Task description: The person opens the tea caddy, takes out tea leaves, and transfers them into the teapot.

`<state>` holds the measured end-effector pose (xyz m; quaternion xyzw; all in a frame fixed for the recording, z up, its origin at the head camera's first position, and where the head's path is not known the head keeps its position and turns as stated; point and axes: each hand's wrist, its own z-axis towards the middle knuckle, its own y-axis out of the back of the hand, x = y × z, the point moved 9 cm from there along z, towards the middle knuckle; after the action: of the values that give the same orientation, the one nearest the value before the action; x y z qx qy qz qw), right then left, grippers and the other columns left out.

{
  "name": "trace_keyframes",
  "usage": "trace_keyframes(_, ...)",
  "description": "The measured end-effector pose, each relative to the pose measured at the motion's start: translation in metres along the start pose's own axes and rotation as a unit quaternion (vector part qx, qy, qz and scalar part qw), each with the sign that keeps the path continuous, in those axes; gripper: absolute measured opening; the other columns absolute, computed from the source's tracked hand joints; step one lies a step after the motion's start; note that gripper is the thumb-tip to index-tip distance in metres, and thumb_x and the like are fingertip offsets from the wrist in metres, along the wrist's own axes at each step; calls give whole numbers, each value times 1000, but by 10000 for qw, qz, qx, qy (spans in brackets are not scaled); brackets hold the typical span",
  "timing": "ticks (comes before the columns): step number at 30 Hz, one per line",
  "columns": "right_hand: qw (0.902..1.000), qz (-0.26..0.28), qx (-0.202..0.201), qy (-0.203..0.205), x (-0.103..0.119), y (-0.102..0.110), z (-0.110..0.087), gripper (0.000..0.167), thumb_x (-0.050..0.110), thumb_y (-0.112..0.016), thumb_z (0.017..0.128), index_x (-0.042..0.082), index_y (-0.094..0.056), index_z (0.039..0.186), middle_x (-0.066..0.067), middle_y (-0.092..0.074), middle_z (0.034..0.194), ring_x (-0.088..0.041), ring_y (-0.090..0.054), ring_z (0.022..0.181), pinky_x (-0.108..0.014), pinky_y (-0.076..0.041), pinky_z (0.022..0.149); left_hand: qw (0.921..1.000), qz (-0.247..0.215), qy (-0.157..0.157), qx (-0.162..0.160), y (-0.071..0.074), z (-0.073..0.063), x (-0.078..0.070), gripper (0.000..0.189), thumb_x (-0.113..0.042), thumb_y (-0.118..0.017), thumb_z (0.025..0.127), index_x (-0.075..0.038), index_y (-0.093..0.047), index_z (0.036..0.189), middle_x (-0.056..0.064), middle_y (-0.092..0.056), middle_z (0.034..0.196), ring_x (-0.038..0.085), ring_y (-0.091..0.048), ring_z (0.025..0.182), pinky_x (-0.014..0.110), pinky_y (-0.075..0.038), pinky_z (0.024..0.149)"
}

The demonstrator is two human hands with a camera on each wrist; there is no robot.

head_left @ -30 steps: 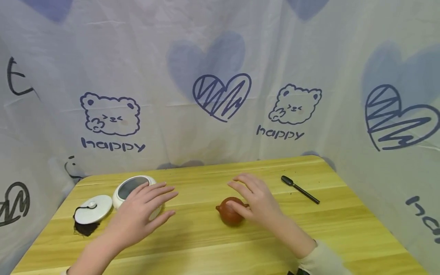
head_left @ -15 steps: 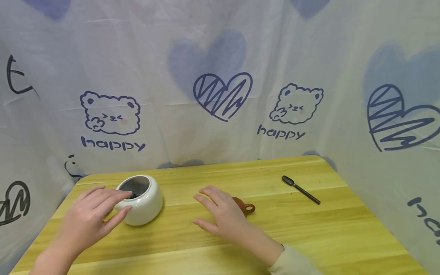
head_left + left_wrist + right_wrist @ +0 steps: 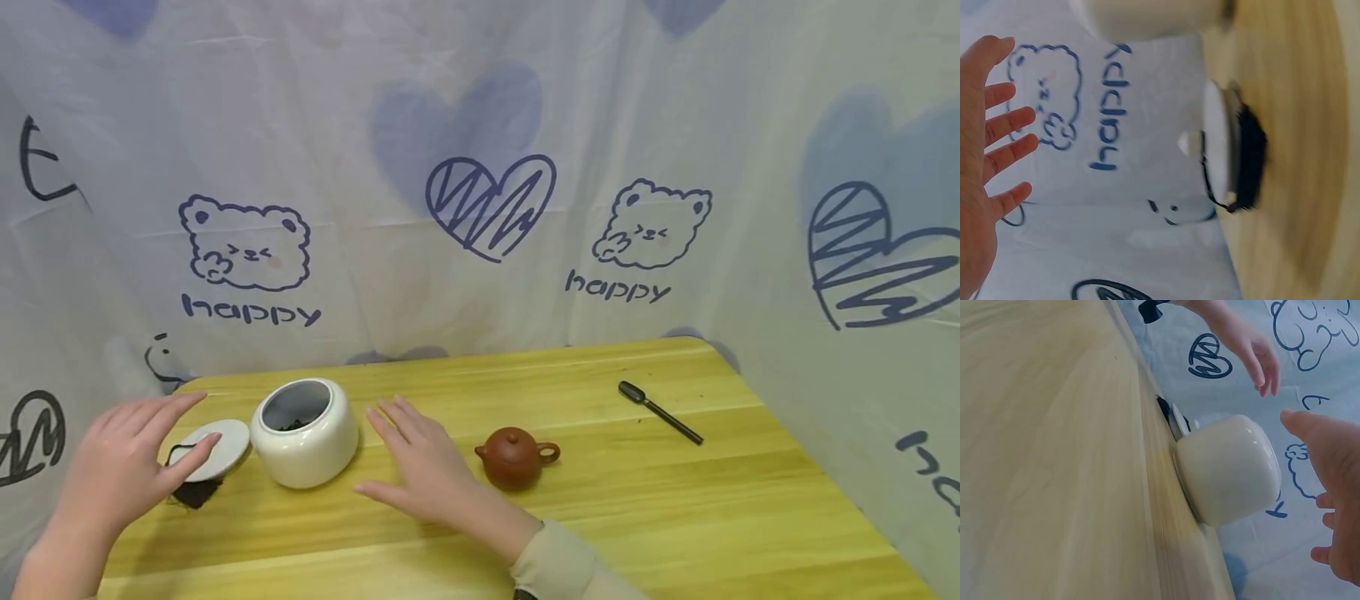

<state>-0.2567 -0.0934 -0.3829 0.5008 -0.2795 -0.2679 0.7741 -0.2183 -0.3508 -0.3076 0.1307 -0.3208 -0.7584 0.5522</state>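
Note:
My left hand (image 3: pixel 123 462) hovers above the white lid (image 3: pixel 217 450), fingers spread and holding nothing. The lid has a round knob with a dark cord and a black tassel (image 3: pixel 197 493); in the left wrist view the lid (image 3: pixel 1215 140) lies knob up on the table. Just right of it stands a white ceramic jar (image 3: pixel 306 450), its mouth uncovered and some dark bits inside. My right hand (image 3: pixel 427 467) is held in the air to the right of the jar, thumb and fingers apart, not touching it. In the right wrist view the jar (image 3: pixel 1229 472) sits between both hands.
A small reddish-brown teapot (image 3: pixel 513 458) stands right of my right hand, lid on, handle to the right. A dark scoop with a long thin handle (image 3: pixel 660 412) lies farther back on the right. Printed cloth (image 3: pixel 465 317) hangs behind the wooden table (image 3: pixel 675 517).
Both hands have moved left: the left one from over the jar to over the lid, the right one from the teapot to beside the jar. The objects stay in place.

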Motion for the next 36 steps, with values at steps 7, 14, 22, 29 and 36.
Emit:
trace_keyframes(7,9984,208,364,-368,6,-16,29,93,75,-45,87,18,-21,157,2,-25,162,-20,-18,152,-41,-31,120,9769,200,1075,1835,-47,-31,42,70,-57,-70,80,-8,-57,129,22,-59,126,45,-52,112,66,-39,90)
trace_keyframes(14,9956,272,515,-732,7,-31,54,94,76,-43,87,17,-22,157,3,-25,162,-18,-20,152,-37,-29,120,9277,-9,1774,3285,-90,-61,74,100,-72,-57,82,-8,-27,153,33,-31,148,56,-33,126,78,-25,94)
trace_keyframes(22,9938,212,585,-925,6,-44,69,94,77,-44,85,18,-26,155,1,-32,160,-18,-23,151,-36,-31,119,8892,-213,2010,4105,-115,-75,84,115,-79,-54,78,6,-25,150,41,-29,145,61,-30,126,83,-21,95)
trace_keyframes(29,9941,59,563,-929,6,-48,73,91,75,-48,86,18,-27,155,2,-34,158,-17,-26,150,-35,-33,118,8668,-427,2250,4429,-134,-85,89,113,-77,-58,77,3,-25,150,42,-32,141,63,-31,124,85,-21,92)
trace_keyframes(36,9941,-77,490,-964,7,-50,75,89,76,-43,87,18,-30,153,2,-35,158,-17,-26,150,-35,-30,120,8493,-409,2407,4681,-147,-90,99,117,-83,-58,71,6,-34,143,43,-36,137,63,-37,120,84,-27,88)
